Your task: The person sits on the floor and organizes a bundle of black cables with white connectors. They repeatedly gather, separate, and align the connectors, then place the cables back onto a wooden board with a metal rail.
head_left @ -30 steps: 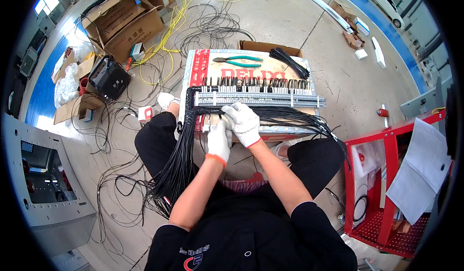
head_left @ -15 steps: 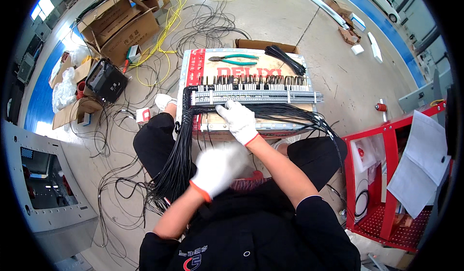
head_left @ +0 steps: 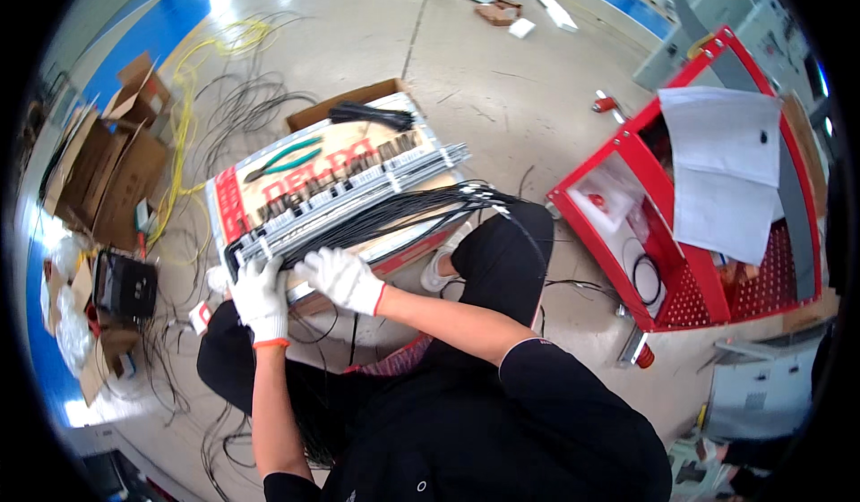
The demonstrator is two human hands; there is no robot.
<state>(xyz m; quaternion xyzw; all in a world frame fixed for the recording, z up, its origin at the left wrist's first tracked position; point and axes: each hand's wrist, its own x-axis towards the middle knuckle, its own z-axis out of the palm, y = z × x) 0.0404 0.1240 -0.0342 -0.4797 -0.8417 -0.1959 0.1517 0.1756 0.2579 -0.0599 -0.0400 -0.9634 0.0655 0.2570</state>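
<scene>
Black wires (head_left: 381, 215) lie in a bundle along the near edge of the box (head_left: 381, 248), from its near left corner to its near right corner, where their loose tails spill over toward the person's knee. Compared with half a second ago, the whole view has turned: the box, level then, slants upward to the right.

Leftmost are the cardboard cartons (head_left: 107, 180) and the black case (head_left: 125, 285), standing on the floor, then the yellow cable (head_left: 184, 162). At the box's near left corner, the left hand (head_left: 260, 300) is laid over the left end of the wires; in the frame before, it was a blur below the near edge, off the wires. Close to its right, the right hand (head_left: 342, 281) sits at the near edge with fingertips against the wires. Both wear white gloves and are slightly apart; whether either grips a wire cannot be told.

Green-handled pliers (head_left: 294, 149) lie toward the far left corner, and the terminal strip (head_left: 349, 201) runs parallel to the wires, just beyond them. A black bundle (head_left: 372, 115) rests by the far right corner. Farther right, the red rack (head_left: 685, 260) with white sheets (head_left: 726, 166) now shows more fully.
</scene>
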